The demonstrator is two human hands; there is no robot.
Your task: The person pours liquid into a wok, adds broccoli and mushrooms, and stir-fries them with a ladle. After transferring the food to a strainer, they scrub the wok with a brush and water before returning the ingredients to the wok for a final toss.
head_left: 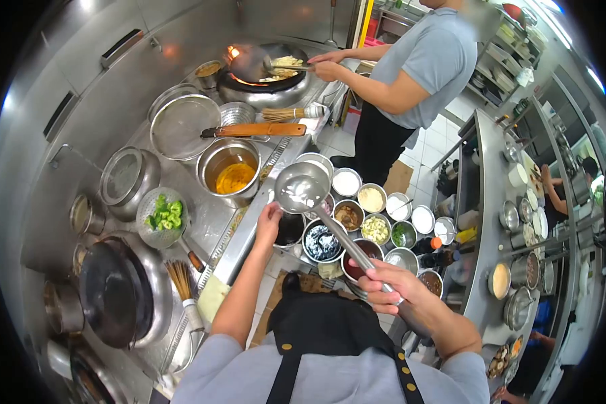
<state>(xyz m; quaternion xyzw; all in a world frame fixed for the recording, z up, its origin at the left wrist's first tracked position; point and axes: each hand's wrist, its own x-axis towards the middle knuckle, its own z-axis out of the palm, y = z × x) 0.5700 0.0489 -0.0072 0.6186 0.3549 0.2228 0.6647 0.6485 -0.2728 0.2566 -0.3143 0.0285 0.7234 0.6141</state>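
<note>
My right hand (394,289) is wrapped round the handle of a large metal ladle (303,187), its shiny bowl hanging over the counter's edge beside the seasoning pots. My left hand (269,224) is near the bowl's lower left side, its fingers drawn together; what they hold, if anything, I cannot make out. Left of it, a metal pot (229,172) contains amber oil. A perforated skimmer (163,217) carries broccoli (165,213) and rests on the steel counter. Below the ladle stands a pot of dark, glossy content (323,241).
A dark wok (118,289) and a bamboo brush (185,289) are at left. Several seasoning containers (372,198) cluster at right. Another person (417,74) stirs food in a flaming wok (266,67) at the back. Steel shelving (485,222) runs along the right.
</note>
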